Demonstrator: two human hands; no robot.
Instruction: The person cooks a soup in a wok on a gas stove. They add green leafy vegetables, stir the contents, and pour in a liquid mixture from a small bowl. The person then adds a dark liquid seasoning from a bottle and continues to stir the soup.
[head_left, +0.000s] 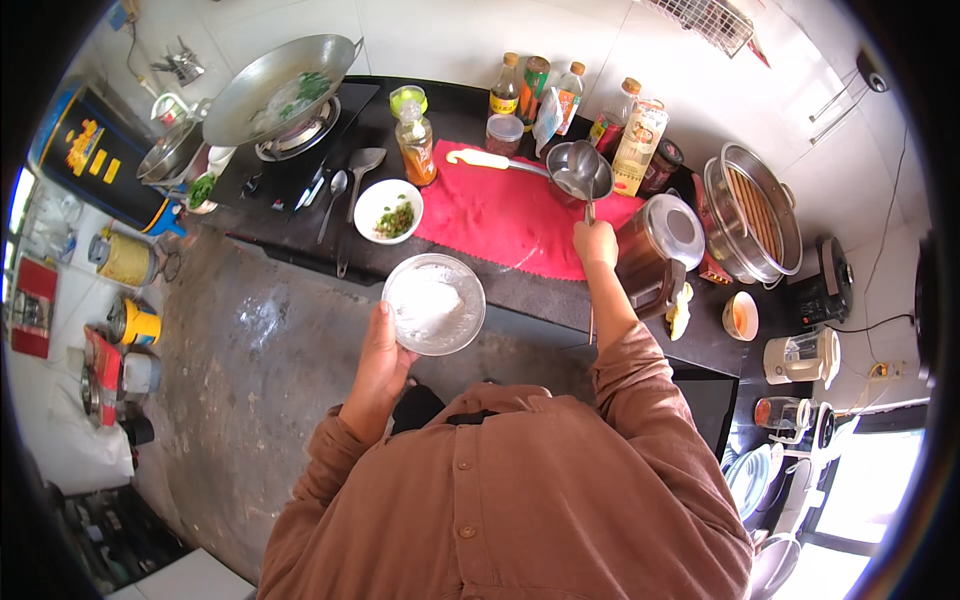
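My left hand (381, 351) grips the rim of a round metal bowl (475, 330), thumb on its near left side. White powder (426, 304) is heaped inside the bowl, which hangs in front of the counter edge. My right hand (598, 244) is closed around the handle of a metal ladle (582, 159). The ladle's head is over or inside a small saucepan (556, 161) with a pale handle, and whether they touch I cannot tell. Beneath the pan lies a red cloth (499, 214). A white bowl (367, 217) with chopped green onion (395, 221) stands left of the cloth.
A wok (225, 112) with leafy greens sits on the gas burner (300, 135). Behind the cloth stand several bottles (504, 86). A lidded brown pitcher (652, 247) and a metal steamer (731, 247) are at right. A spatula (364, 165) and spoon (334, 195) lie left.
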